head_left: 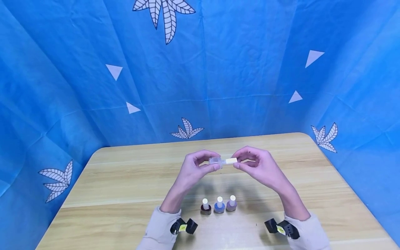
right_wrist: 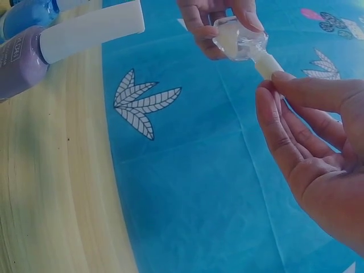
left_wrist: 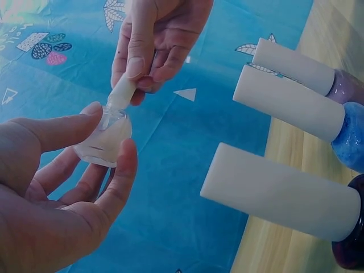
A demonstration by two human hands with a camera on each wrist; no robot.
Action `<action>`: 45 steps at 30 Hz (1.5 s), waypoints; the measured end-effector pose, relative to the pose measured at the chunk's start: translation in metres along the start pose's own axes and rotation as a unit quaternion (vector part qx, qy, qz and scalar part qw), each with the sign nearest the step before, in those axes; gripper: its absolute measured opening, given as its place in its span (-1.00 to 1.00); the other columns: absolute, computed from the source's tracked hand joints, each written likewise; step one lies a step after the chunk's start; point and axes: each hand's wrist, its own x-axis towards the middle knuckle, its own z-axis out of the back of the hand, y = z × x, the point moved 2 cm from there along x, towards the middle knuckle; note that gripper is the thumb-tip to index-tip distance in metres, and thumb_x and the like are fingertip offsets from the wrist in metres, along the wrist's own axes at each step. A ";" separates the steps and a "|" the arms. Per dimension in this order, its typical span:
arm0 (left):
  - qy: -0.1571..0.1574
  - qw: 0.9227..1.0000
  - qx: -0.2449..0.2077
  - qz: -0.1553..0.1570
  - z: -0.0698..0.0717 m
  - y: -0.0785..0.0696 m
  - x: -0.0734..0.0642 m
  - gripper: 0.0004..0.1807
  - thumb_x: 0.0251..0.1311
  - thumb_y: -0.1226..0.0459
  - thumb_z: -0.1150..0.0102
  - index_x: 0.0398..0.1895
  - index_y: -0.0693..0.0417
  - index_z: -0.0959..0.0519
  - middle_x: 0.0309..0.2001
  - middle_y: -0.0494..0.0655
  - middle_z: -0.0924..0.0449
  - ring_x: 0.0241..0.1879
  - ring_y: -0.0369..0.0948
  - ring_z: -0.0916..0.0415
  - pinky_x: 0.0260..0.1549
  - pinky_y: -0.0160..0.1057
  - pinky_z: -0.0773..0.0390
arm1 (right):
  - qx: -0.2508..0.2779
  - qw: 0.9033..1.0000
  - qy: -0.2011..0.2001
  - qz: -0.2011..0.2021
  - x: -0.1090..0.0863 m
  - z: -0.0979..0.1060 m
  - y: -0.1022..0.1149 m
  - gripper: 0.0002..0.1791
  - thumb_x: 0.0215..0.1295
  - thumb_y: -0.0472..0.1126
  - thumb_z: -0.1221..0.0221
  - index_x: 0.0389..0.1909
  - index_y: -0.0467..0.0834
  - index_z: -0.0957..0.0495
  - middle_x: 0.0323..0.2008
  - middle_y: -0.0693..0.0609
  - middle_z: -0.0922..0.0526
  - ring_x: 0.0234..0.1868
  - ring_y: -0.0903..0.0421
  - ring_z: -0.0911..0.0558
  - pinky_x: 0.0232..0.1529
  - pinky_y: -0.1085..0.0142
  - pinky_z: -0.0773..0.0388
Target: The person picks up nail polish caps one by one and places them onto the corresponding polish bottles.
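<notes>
Above the table my left hand (head_left: 197, 168) holds a clear glass nail polish bottle (left_wrist: 105, 142) between thumb and fingers. The bottle lies tilted on its side, its neck toward the right. My right hand (head_left: 260, 166) pinches the white cap (right_wrist: 267, 67) between thumb and fingertips. The cap sits at the bottle's neck, in line with it. Pale, whitish contents show through the glass in both wrist views.
Closer to me, three nail polish bottles stand upright in a row on the wooden table (head_left: 125, 194): dark red (head_left: 205, 209), blue (head_left: 219, 208) and purple (head_left: 231, 206), all white-capped. A blue patterned cloth (head_left: 218, 69) hangs behind the table and at both sides.
</notes>
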 end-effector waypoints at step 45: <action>-0.006 1.000 -0.013 -0.011 0.001 0.001 -0.001 -0.70 0.17 0.48 -0.42 -0.02 0.28 -0.69 0.00 0.11 -0.66 0.00 -0.06 -0.61 0.00 -0.15 -0.73 | -0.087 0.996 -0.005 0.006 -0.001 -0.004 -0.001 -0.87 0.36 -0.16 -0.36 -0.13 -0.06 -0.70 -0.29 0.06 -0.74 -0.30 0.08 -0.72 -0.34 0.30 -0.72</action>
